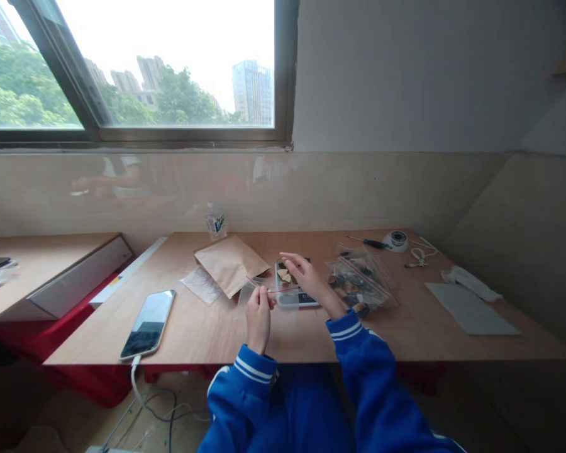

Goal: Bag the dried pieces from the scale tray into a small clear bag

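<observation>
My left hand [258,318] pinches the edge of a clear zip bag [246,301] with a red seal line. Part of that bag lies in front of a small white-edged device [310,301], which looks like a pocket scale. Pale yellowish slices [283,274] sit on its dark top. Over the device hovers my right hand [309,281], fingers stretched out above the slices, with nothing visible in it. Close by the right wrist is a heap of clear zip bags [362,277] with dark and brown pieces inside.
Behind my left hand lie a brown paper bag [233,261] and a clear packet [202,285]. A bottle [216,221] stands by the wall. A charging phone [148,324] lies left. Rightward are a screwdriver [372,243], dome camera [396,241], cable [419,257] and white sheet [469,309].
</observation>
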Demonstrator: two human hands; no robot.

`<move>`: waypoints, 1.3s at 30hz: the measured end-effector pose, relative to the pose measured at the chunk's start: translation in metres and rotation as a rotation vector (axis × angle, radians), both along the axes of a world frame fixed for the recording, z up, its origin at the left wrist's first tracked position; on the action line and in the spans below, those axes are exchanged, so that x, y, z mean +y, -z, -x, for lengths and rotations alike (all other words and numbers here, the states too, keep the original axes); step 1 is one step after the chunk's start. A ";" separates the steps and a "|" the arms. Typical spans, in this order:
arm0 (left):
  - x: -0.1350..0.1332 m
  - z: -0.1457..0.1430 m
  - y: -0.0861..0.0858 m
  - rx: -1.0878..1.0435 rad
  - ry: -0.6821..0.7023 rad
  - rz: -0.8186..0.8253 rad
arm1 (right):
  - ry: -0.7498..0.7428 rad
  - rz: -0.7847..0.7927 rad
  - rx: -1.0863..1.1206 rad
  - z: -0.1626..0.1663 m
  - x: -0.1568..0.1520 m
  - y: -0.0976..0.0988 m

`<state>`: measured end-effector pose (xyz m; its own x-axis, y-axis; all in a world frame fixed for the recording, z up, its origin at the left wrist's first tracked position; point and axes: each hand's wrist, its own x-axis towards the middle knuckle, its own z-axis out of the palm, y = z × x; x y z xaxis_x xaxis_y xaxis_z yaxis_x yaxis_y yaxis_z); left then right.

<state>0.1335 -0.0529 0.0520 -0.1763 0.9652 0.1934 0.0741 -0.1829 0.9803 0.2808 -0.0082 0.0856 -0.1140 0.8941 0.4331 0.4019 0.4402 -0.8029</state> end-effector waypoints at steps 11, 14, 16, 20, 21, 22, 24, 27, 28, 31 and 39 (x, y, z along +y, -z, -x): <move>-0.007 0.002 -0.003 0.059 -0.021 -0.030 | 0.670 0.017 -0.400 -0.014 0.030 0.097; -0.007 0.003 -0.001 0.059 -0.007 -0.014 | 0.609 0.010 -0.268 -0.027 0.032 0.094; -0.007 0.003 0.002 0.048 0.004 -0.006 | 0.589 0.003 -0.180 -0.037 0.033 0.092; -0.006 0.000 0.007 0.025 0.039 0.004 | 0.600 0.004 -0.116 -0.047 0.030 0.080; -0.005 -0.001 0.008 0.021 0.047 0.003 | 0.592 0.006 -0.080 -0.046 0.027 0.073; -0.005 -0.003 0.008 0.016 0.054 0.002 | 0.562 0.011 -0.029 -0.043 0.024 0.064; -0.004 -0.005 0.008 -0.003 0.060 0.010 | 0.429 0.037 0.104 -0.032 0.014 0.041; -0.002 -0.009 0.007 -0.041 0.053 0.026 | 0.088 0.137 0.135 -0.012 -0.001 0.008; -0.002 -0.009 0.007 -0.051 0.048 0.029 | -0.006 0.174 0.119 -0.007 -0.003 0.000; -0.001 -0.008 0.007 -0.088 0.027 0.044 | -0.093 0.150 0.072 -0.002 0.002 -0.002; -0.001 0.000 0.009 -0.098 0.036 0.035 | 0.281 0.002 -0.453 0.010 0.051 0.064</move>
<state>0.1339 -0.0539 0.0426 -0.1573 0.9771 0.1435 -0.0284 -0.1497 0.9883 0.2712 0.0425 0.0218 -0.0448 0.9179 0.3944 0.8108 0.2640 -0.5224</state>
